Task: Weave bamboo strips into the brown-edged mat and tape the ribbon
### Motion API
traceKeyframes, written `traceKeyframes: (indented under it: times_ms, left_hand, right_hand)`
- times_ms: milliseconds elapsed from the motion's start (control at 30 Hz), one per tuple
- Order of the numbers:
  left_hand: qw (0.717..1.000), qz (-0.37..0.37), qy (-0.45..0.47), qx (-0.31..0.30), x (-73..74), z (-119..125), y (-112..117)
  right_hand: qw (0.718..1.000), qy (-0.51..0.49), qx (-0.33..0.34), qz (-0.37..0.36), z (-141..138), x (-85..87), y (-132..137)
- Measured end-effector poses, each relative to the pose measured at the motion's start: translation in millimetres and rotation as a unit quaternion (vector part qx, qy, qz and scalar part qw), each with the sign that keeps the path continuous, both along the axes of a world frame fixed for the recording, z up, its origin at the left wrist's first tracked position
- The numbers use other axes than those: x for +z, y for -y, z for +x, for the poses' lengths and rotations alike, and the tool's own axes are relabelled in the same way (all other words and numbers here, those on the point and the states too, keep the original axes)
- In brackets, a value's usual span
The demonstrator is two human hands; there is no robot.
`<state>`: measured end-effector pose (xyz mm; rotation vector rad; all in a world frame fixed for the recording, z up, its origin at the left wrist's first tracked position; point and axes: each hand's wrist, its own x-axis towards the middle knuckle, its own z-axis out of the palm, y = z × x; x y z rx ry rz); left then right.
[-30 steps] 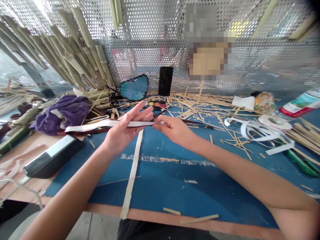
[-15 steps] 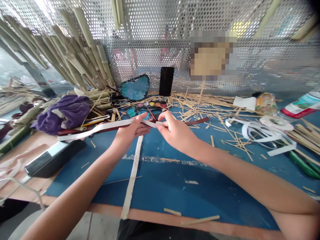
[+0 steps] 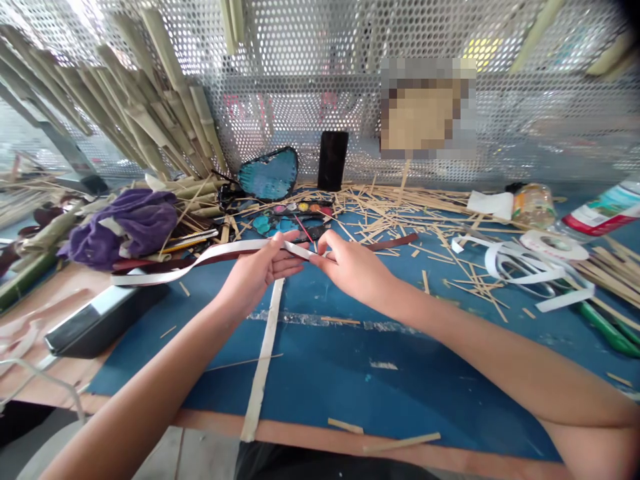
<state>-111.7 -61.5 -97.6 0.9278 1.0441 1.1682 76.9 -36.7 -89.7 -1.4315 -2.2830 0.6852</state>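
Observation:
My left hand is closed on a long white strip that trails off to the left over a dark red-brown strip. My right hand pinches the same white strip's right end, fingertips almost touching the left hand. Both hands hover above the blue mat. A pale bamboo strip lies on the mat beneath them, running toward the near edge.
Purple cloth, a black case, bamboo stalks at left. A teal heart shape, black phone, paint palette behind. Bamboo splinters, white tape curls, a tape roll, bottles at right.
My left hand turned from flat and open under the strip to closed on it. Both hands drew together and dropped slightly; the white strip's left end sagged lower.

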Motion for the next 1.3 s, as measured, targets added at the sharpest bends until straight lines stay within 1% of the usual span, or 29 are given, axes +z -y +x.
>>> traceKeyframes:
  times_ms: [100, 200, 267, 333, 400, 467, 567, 633, 733, 800, 833, 900, 967, 1000, 1067, 1167, 1233, 1300]
  left_hand:
    - [1.0, -0.009, 0.026, -0.008, 3.6, -1, -1]
    - [0.999, -0.016, 0.04, -0.029, 8.9, -4, -1]
    - [0.999, -0.009, 0.028, -0.039, 12.5, -7, -1]
    - [0.999, 0.016, -0.009, -0.029, 15.7, -9, 0]
    - [0.997, 0.045, -0.058, 0.002, 18.8, -12, 0]
    - [0.993, 0.062, -0.092, 0.03, 21.6, -15, -1]
    - [0.992, 0.068, -0.095, 0.038, 24.8, -21, -3]
    - [0.993, 0.077, -0.088, 0.035, 25.5, -24, -5]
    - [0.988, 0.115, -0.092, 0.049, 22.4, -26, -7]
    - [0.981, 0.158, -0.099, 0.044, 17.6, -24, -7]
    - [0.978, 0.183, -0.099, 0.022, 14.7, -23, -6]
    - [0.969, 0.223, -0.095, -0.047, 8.7, -18, -3]
    - [0.962, 0.229, -0.113, -0.101, 4.1, -11, 1]
    - [0.96, 0.22, -0.136, -0.107, 2.5, -8, 3]
    - [0.958, 0.2, -0.189, -0.076, 1.1, -2, 6]
    - [0.953, 0.192, -0.233, -0.018, 2.6, 1, 8]
    - [0.954, 0.18, -0.238, -0.014, 5.0, -1, 7]
    - [0.958, 0.163, -0.236, -0.024, 7.6, -3, 7]
  right_hand:
    - [0.998, -0.051, 0.027, -0.035, 1, -1.8, -4]
    - [0.987, -0.117, 0.084, -0.065, 3, -7.0, -12]
    - [0.979, -0.149, 0.127, -0.064, 5, -9.8, -17]
    - [0.974, -0.162, 0.15, -0.047, 6, -10.0, -19]
    - [0.973, -0.167, 0.155, -0.043, 7, -7.4, -20]
    - [0.97, -0.173, 0.152, -0.073, 8, -3.8, -19]
    - [0.962, -0.196, 0.142, -0.123, 9, -0.9, -20]
    - [0.958, -0.213, 0.138, -0.133, 11, -1.7, -23]
    - [0.957, -0.222, 0.138, -0.125, 13, -4.7, -28]
    - [0.963, -0.215, 0.129, -0.097, 14, -6.0, -28]
    - [0.967, -0.208, 0.124, -0.074, 14, -6.1, -27]
    - [0.974, -0.191, 0.123, -0.022, 13, -4.9, -23]
    - [0.975, -0.176, 0.134, 0.02, 11, -2.1, -17]
    - [0.975, -0.17, 0.141, 0.033, 10, -0.5, -14]
    - [0.975, -0.159, 0.151, 0.045, 8, 2.2, -8]
    - [0.978, -0.143, 0.148, 0.026, 7, 3.0, -5]
    - [0.981, -0.136, 0.137, 0.017, 7, 1.5, -7]
    - [0.981, -0.137, 0.134, 0.006, 7, 0.4, -10]
